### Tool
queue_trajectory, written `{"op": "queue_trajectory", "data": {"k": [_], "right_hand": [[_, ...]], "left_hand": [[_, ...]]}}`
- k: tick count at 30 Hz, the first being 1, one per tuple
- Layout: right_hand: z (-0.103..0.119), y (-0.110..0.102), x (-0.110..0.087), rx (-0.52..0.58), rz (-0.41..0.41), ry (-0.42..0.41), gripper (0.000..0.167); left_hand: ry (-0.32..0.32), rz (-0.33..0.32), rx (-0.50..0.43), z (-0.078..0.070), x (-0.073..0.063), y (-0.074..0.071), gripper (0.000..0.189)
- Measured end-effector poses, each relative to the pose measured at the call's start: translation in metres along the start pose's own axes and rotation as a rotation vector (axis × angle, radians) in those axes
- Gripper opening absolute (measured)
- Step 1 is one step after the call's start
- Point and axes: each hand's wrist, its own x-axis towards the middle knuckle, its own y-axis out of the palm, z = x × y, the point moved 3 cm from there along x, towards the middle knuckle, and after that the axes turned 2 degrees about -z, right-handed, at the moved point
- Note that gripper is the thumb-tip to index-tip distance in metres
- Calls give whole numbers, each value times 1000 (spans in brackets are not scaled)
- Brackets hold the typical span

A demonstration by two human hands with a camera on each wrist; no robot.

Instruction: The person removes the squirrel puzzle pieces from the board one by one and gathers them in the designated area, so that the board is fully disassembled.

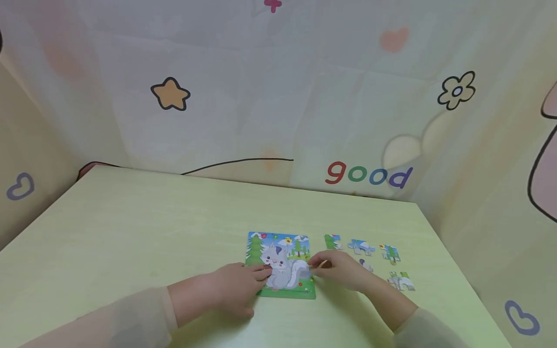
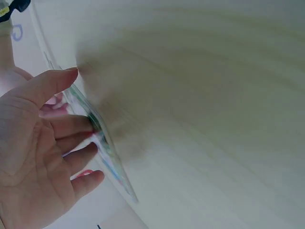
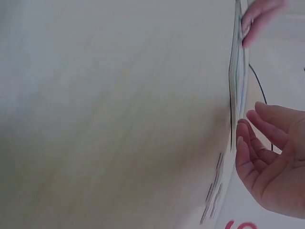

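Note:
A jigsaw puzzle (image 1: 285, 278) showing a grey-and-white squirrel lies in its board on the table. The fingers of my left hand (image 1: 235, 290) rest on its left side, stretched out over the squirrel's edge. At the opposite side is my right hand (image 1: 344, 271), fingertips right at the board's right edge by the squirrel's tail. In the right wrist view, the fingers of the right hand (image 3: 276, 162) bend loosely with no piece visible between them. The left wrist view has the palm of the left hand (image 2: 38, 148) beside the board, seen edge-on.
Several loose puzzle pieces lie right of the board, among them a green tree piece (image 1: 333, 241), a blue-topped piece (image 1: 361, 247) and a grey-and-green piece (image 1: 401, 281). One grey piece (image 1: 366, 264) is partly hidden behind the right hand. A printed cloth (image 1: 243, 96) hangs behind the table (image 1: 130, 232).

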Motion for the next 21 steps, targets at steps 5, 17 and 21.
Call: {"op": "queue_trajectory", "data": {"k": [5, 17, 21], "right_hand": [[17, 14, 0, -88, 38, -39, 25], [32, 24, 7, -184, 24, 32, 33], [31, 24, 9, -176, 21, 47, 39]], "left_hand": [[10, -37, 24, -8, 6, 0, 58], [56, -94, 130, -20, 11, -5, 57], [31, -95, 172, -23, 12, -6, 58]]}}
